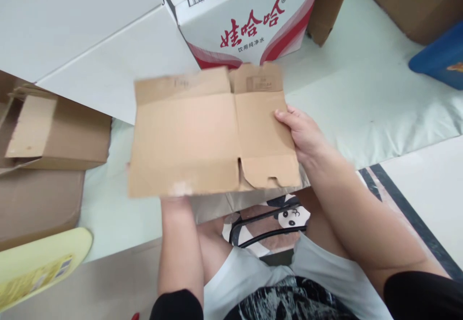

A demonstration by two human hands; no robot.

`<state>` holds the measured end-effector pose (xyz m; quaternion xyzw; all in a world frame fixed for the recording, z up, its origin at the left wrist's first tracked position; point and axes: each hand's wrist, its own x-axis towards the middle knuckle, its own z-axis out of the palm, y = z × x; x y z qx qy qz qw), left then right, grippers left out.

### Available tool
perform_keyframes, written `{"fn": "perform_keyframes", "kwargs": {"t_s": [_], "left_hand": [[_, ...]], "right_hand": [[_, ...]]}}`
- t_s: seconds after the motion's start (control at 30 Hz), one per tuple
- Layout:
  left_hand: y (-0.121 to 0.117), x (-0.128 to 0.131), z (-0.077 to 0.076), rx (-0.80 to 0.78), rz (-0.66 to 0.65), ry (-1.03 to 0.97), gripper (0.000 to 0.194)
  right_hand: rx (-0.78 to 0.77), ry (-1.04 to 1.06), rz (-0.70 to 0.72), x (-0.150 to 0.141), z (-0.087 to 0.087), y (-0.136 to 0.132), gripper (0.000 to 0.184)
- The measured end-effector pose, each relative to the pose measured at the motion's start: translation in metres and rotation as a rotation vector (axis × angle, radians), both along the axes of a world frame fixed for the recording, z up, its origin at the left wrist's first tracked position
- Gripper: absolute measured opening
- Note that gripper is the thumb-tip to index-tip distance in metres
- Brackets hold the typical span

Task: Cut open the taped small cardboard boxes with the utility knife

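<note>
A flattened brown cardboard box [202, 136] is held up in front of me, its flaps folded flat and slightly blurred by motion. My right hand [304, 134] grips its right edge, thumb on top and fingers behind. My left hand is hidden behind the lower left part of the cardboard; only the left forearm [179, 247] shows, rising to the cardboard's bottom edge.
A white carton with red Chinese print [246, 16] stands just behind. White boards [72, 30] lie at the back left, brown cardboard boxes [47, 136] at the left, another at the top right [415, 1]. A blue bin [441, 57] sits far right, a yellow item [39, 262] lower left.
</note>
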<state>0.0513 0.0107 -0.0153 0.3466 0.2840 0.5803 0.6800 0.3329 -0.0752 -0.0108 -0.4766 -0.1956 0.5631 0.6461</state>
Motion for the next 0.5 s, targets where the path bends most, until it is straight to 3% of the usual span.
{"fn": "perform_keyframes", "kwargs": {"t_s": [0.07, 0.13, 0.17, 0.3, 0.37, 0.43, 0.5], "left_hand": [[-0.004, 0.008, 0.003, 0.000, -0.023, 0.015, 0.062], [-0.007, 0.018, 0.005, -0.011, -0.085, 0.103, 0.082], [-0.007, 0.022, 0.005, -0.008, -0.072, 0.146, 0.081], [0.005, 0.021, -0.007, -0.131, 0.156, 0.275, 0.045], [0.015, 0.012, -0.013, -0.180, 0.255, 0.276, 0.037], [0.022, 0.001, -0.016, -0.205, 0.278, 0.267, 0.034], [0.025, -0.009, -0.018, -0.228, 0.259, 0.262, 0.031]], "right_hand": [[0.025, -0.005, -0.037, -0.006, -0.004, 0.002, 0.045], [0.025, 0.001, 0.028, -0.015, -0.007, 0.001, 0.051], [0.019, -0.009, 0.090, -0.020, -0.007, 0.000, 0.052], [0.036, -0.197, 0.411, -0.032, -0.005, -0.005, 0.048], [0.098, -0.227, 0.497, -0.030, -0.004, -0.006, 0.050], [0.175, -0.173, 0.442, -0.024, -0.002, -0.004, 0.054], [0.215, -0.130, 0.296, -0.016, -0.001, -0.001, 0.053]]}}
